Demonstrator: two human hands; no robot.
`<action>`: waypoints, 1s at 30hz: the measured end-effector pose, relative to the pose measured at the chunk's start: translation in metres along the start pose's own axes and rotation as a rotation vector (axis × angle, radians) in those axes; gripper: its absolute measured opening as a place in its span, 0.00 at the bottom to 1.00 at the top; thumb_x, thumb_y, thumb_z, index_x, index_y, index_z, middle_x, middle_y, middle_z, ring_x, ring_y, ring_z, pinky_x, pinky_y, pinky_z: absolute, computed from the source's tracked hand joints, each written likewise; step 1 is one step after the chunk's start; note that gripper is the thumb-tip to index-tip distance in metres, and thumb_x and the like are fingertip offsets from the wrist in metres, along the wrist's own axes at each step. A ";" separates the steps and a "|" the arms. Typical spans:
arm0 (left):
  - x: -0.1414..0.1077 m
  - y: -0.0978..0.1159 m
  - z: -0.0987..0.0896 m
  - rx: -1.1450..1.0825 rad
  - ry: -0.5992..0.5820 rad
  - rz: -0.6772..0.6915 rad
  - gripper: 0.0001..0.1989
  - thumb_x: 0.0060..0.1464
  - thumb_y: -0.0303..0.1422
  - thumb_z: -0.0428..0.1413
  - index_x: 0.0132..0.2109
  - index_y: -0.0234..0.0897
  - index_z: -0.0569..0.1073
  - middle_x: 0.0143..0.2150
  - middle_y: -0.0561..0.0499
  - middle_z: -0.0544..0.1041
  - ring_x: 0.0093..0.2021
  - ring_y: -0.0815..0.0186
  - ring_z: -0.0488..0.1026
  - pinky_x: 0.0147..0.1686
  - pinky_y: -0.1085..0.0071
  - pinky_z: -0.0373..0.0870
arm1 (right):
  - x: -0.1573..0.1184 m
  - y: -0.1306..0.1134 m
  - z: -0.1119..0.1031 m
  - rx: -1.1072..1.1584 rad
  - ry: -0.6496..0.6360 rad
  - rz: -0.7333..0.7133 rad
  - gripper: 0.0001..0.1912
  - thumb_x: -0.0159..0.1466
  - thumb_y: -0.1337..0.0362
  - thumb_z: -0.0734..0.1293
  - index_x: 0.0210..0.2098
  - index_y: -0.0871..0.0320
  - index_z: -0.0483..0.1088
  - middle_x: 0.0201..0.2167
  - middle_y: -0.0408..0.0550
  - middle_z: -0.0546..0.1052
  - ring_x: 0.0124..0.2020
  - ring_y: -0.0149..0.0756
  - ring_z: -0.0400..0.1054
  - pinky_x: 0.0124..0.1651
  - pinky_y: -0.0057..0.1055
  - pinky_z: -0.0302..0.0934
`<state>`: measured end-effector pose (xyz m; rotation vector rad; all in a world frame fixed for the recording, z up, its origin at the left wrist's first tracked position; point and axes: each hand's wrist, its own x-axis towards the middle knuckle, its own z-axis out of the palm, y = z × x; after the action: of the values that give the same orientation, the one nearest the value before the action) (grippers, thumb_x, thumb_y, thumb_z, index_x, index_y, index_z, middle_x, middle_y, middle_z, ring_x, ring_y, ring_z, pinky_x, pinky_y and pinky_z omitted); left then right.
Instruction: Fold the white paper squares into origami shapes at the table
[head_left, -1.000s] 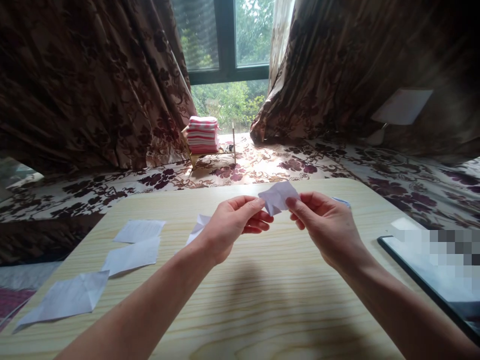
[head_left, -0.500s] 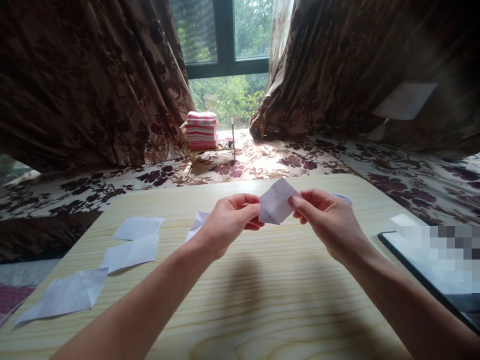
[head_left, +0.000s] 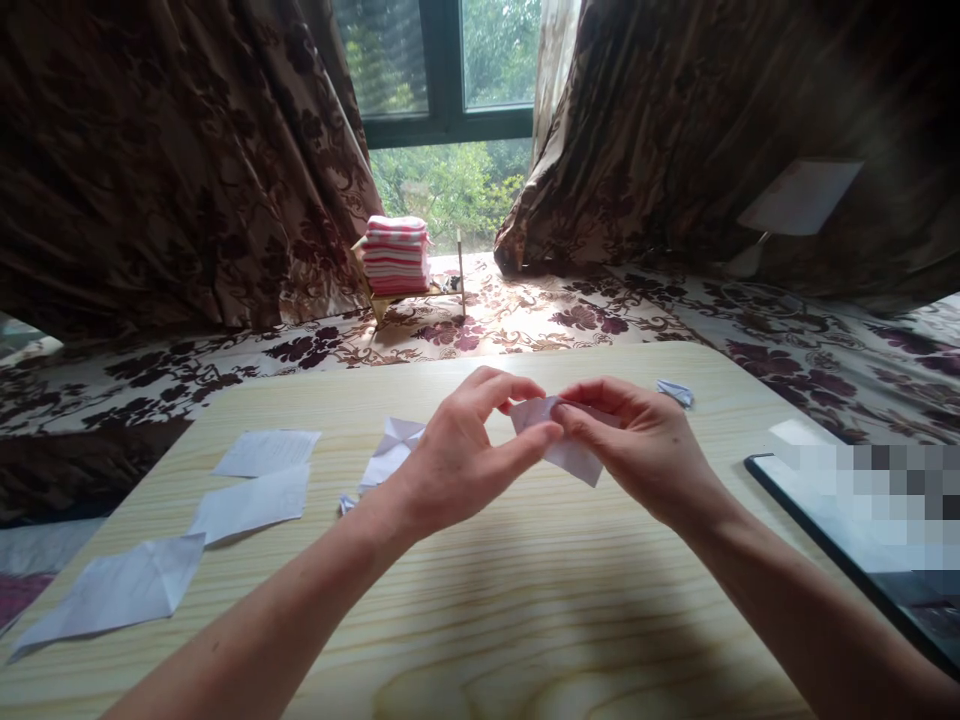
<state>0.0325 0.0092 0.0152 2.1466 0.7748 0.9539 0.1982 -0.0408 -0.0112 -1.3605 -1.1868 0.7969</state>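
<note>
Between my two hands is a small creased white paper [head_left: 576, 460], held above the table. My right hand [head_left: 637, 435] pinches its upper part between thumb and fingers. My left hand [head_left: 472, 450] is at the paper's left side, thumb against its near face and fingers curved behind the top edge. A folded paper [head_left: 390, 455] lies on the table just behind my left wrist, partly hidden by it. A small folded piece [head_left: 346, 504] rests beside my left forearm. Another little folded piece [head_left: 675, 392] sits beyond my right hand.
Three paper sheets [head_left: 255, 503] lie at the left of the wooden table [head_left: 480, 640]. A dark-edged tablet [head_left: 840, 560] is at the right. Behind the table, a small rack holds stacked red-and-white cloths [head_left: 396, 255]. A lamp [head_left: 802, 197] stands at the back right.
The paper has turned and tilted downward between my hands. My left hand has moved right, its fingers now higher and closer to my right hand. The view has shifted slightly.
</note>
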 end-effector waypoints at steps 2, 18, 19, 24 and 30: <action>-0.001 0.000 0.003 0.073 0.058 0.056 0.07 0.51 0.29 0.60 0.39 0.34 0.74 0.39 0.48 0.74 0.40 0.65 0.72 0.43 0.66 0.70 | 0.001 0.001 0.000 0.047 0.029 0.016 0.08 0.55 0.58 0.71 0.30 0.56 0.74 0.26 0.44 0.77 0.27 0.33 0.70 0.29 0.29 0.65; 0.001 -0.003 0.012 0.128 0.219 0.058 0.07 0.50 0.24 0.57 0.38 0.36 0.70 0.36 0.50 0.76 0.37 0.66 0.71 0.41 0.67 0.69 | 0.002 0.003 0.006 0.306 0.042 0.069 0.12 0.51 0.56 0.75 0.28 0.56 0.74 0.25 0.44 0.78 0.26 0.31 0.70 0.28 0.27 0.64; 0.002 -0.003 0.011 0.097 0.210 0.037 0.07 0.50 0.24 0.57 0.39 0.36 0.71 0.37 0.50 0.76 0.37 0.66 0.71 0.42 0.67 0.69 | 0.002 0.003 0.006 0.315 0.046 0.076 0.12 0.50 0.56 0.75 0.27 0.56 0.74 0.25 0.44 0.77 0.26 0.31 0.69 0.27 0.27 0.64; 0.006 -0.005 0.008 -0.100 0.158 -0.060 0.07 0.51 0.25 0.57 0.39 0.34 0.72 0.39 0.49 0.76 0.39 0.66 0.72 0.45 0.66 0.70 | 0.002 0.001 0.007 0.367 0.055 0.123 0.13 0.48 0.56 0.77 0.27 0.57 0.74 0.25 0.43 0.77 0.25 0.30 0.68 0.27 0.26 0.63; 0.007 -0.007 0.006 -0.182 0.128 -0.086 0.08 0.50 0.25 0.57 0.40 0.34 0.72 0.41 0.49 0.75 0.37 0.68 0.72 0.43 0.67 0.71 | 0.004 0.001 0.007 0.378 0.049 0.148 0.13 0.47 0.57 0.77 0.26 0.58 0.74 0.23 0.42 0.76 0.24 0.28 0.66 0.26 0.25 0.62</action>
<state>0.0390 0.0168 0.0094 1.8959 0.8033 1.0811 0.1929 -0.0347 -0.0130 -1.1528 -0.8508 1.0294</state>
